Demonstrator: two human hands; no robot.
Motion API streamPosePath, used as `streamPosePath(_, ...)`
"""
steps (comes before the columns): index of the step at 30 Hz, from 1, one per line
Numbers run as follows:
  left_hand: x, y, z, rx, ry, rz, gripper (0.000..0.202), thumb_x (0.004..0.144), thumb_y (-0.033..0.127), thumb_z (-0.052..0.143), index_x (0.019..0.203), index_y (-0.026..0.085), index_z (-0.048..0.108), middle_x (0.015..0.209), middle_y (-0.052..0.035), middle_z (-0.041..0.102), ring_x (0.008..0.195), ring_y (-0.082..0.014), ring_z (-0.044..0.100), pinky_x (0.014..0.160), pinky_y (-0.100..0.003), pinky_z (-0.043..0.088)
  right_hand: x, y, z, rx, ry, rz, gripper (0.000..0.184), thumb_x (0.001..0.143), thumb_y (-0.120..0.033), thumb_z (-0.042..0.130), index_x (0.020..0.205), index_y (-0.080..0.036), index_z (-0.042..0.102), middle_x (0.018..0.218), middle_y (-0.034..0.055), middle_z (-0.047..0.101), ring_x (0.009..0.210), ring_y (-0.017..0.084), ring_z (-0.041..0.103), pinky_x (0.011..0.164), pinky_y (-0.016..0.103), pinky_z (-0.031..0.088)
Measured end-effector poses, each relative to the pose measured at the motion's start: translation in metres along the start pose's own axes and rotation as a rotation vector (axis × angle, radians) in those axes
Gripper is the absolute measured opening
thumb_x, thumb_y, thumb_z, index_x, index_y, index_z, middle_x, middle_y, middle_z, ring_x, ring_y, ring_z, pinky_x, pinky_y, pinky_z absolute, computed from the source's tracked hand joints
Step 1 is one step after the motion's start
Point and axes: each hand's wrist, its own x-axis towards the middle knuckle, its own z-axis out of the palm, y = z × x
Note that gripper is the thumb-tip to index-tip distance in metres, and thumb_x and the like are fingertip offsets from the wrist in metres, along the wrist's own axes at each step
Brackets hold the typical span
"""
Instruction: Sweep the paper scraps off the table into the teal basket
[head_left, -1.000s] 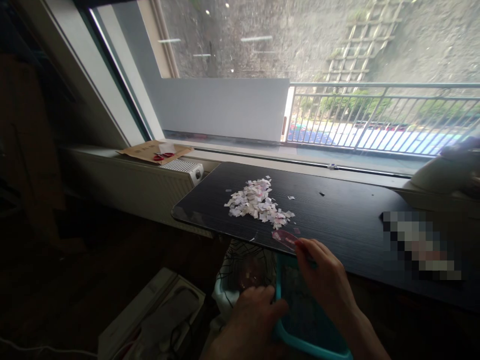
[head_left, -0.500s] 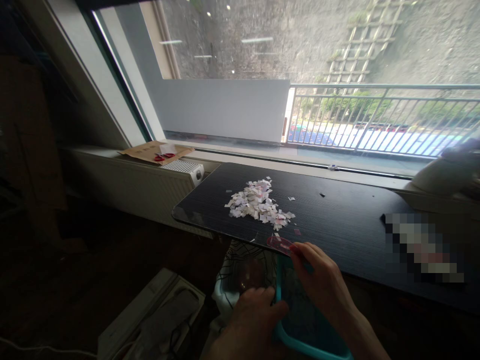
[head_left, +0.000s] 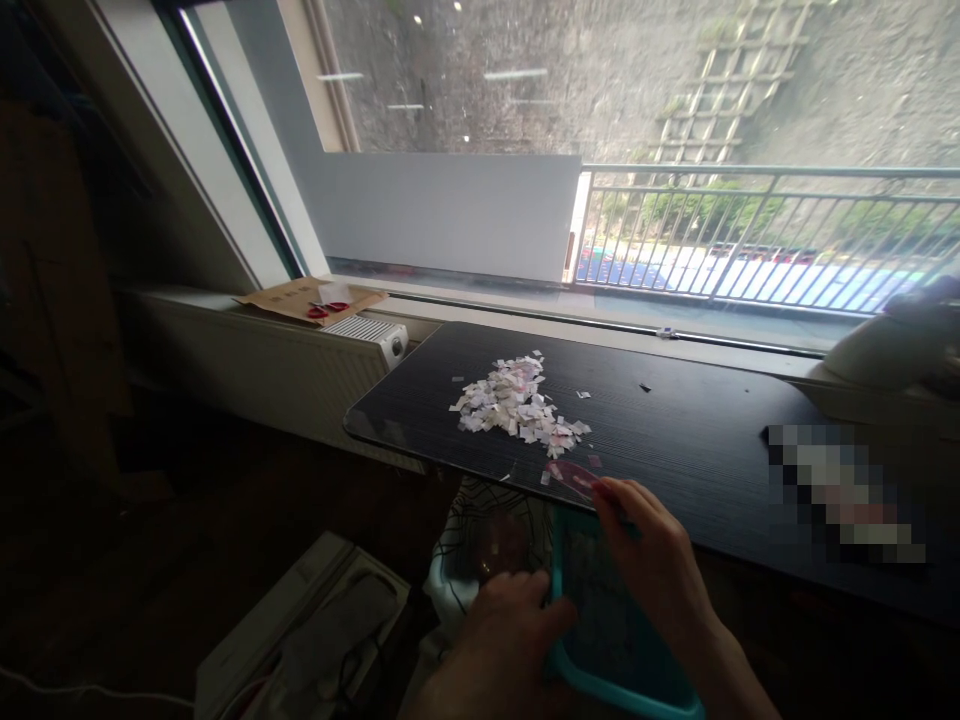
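My right hand [head_left: 656,545] pinches a flat, see-through pink piece with a rounded end [head_left: 571,476], just over the near edge of the black table [head_left: 675,440]. Beyond its tip lies a heap of small cut paper pieces [head_left: 506,402], mostly white with some pinkish ones. One loose scrap [head_left: 545,478] sits by the table edge, left of the pink piece. Below the edge, my left hand [head_left: 514,635] is closed over the left rim of a turquoise bin [head_left: 600,690], thumb on the inner side. The bin's inside is dark.
A patterned cloth or bag [head_left: 457,540] with a round brownish object [head_left: 501,545] is left of the bin. Red-handled scissors [head_left: 328,310] rest on brown paper [head_left: 277,300] by the radiator [head_left: 375,340]. A white box [head_left: 300,600] stands low left. A blurred-out object [head_left: 840,490] lies on the right.
My right hand has moved slightly right and up with the pink piece. A scrap by the table edge now shows left of its tip. My left hand stays on the bin.
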Motion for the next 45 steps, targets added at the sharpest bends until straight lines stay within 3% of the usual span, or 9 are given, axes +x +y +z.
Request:
streamPosePath(7, 0.0, 0.0, 0.002, 0.007, -0.005, -0.001, 0.034, 0.067, 0.043, 0.072, 0.092, 0.027, 0.054, 0.093, -0.0004, 0.055, 0.083, -0.0241, 0.054, 0.069, -0.034, 0.04, -0.006, -0.007, -0.004, 0.033, -0.087, -0.035, 0.01, 0.09, -0.021, 0.048, 0.093, -0.022, 0.058, 0.085, 0.0015, 0.06, 0.078, 0.014, 0.056, 0.071, 0.025, 0.043)
streamPosePath(15, -0.002, -0.005, 0.006, -0.013, 0.0, -0.015, 0.04, 0.062, 0.038, 0.076, 0.094, 0.028, 0.054, 0.094, 0.0005, 0.054, 0.085, -0.0233, 0.054, 0.071, -0.033, 0.039, 0.02, -0.002, -0.01, -0.175, -0.014, 0.033, 0.011, 0.087, -0.022, 0.049, 0.09, -0.019, 0.06, 0.083, 0.0029, 0.062, 0.075, 0.016, 0.058, 0.066, 0.027, 0.043)
streamPosePath(23, -0.002, -0.002, 0.005, -0.015, 0.042, -0.024, 0.032, 0.068, 0.037, 0.07, 0.094, 0.028, 0.054, 0.092, -0.0011, 0.053, 0.084, -0.0234, 0.053, 0.07, -0.034, 0.037, -0.014, 0.021, -0.06, -0.316, 0.054, 0.159, 0.011, 0.086, -0.027, 0.053, 0.093, -0.022, 0.06, 0.086, 0.0009, 0.065, 0.074, 0.015, 0.061, 0.066, 0.025, 0.046)
streamPosePath(27, -0.001, -0.003, 0.003, -0.027, 0.038, -0.042, 0.027, 0.07, 0.033, 0.067, 0.093, 0.027, 0.055, 0.092, -0.0018, 0.053, 0.085, -0.0236, 0.053, 0.07, -0.034, 0.036, -0.02, 0.04, -0.07, -0.267, 0.075, 0.108, 0.011, 0.088, -0.027, 0.051, 0.093, -0.022, 0.059, 0.089, 0.0018, 0.064, 0.079, 0.015, 0.061, 0.071, 0.025, 0.046)
streamPosePath(30, -0.003, -0.006, 0.0, -0.041, 0.017, -0.042, 0.026, 0.069, 0.032, 0.066, 0.093, 0.026, 0.056, 0.092, -0.002, 0.054, 0.085, -0.0235, 0.053, 0.07, -0.034, 0.036, -0.026, 0.048, -0.071, -0.162, 0.017, 0.084, 0.012, 0.09, -0.027, 0.049, 0.094, -0.022, 0.059, 0.089, 0.0021, 0.063, 0.08, 0.015, 0.06, 0.072, 0.025, 0.047)
streamPosePath(35, -0.01, -0.011, -0.005, -0.065, 0.033, -0.024, 0.028, 0.065, 0.024, 0.067, 0.091, 0.025, 0.055, 0.09, -0.0012, 0.053, 0.086, -0.0225, 0.052, 0.071, -0.033, 0.035, -0.037, 0.048, -0.073, -0.035, -0.057, 0.085, 0.012, 0.09, -0.026, 0.049, 0.095, -0.022, 0.058, 0.088, 0.0027, 0.061, 0.078, 0.014, 0.059, 0.069, 0.024, 0.048)
streamPosePath(40, -0.012, -0.013, -0.005, -0.082, 0.049, -0.017, 0.028, 0.064, 0.02, 0.065, 0.09, 0.024, 0.056, 0.089, -0.0017, 0.053, 0.085, -0.0226, 0.052, 0.07, -0.033, 0.035, -0.035, 0.051, -0.072, -0.058, 0.021, 0.082, 0.012, 0.09, -0.026, 0.049, 0.094, -0.02, 0.059, 0.087, 0.0038, 0.061, 0.078, 0.015, 0.058, 0.07, 0.026, 0.048)
streamPosePath(45, -0.01, -0.011, -0.004, -0.078, 0.04, -0.014, 0.027, 0.065, 0.022, 0.064, 0.091, 0.024, 0.057, 0.09, -0.0024, 0.053, 0.086, -0.0241, 0.052, 0.07, -0.034, 0.036, -0.04, 0.047, -0.073, -0.01, -0.056, 0.079, 0.011, 0.09, -0.024, 0.049, 0.096, -0.021, 0.058, 0.087, 0.0025, 0.06, 0.078, 0.014, 0.058, 0.069, 0.024, 0.048)
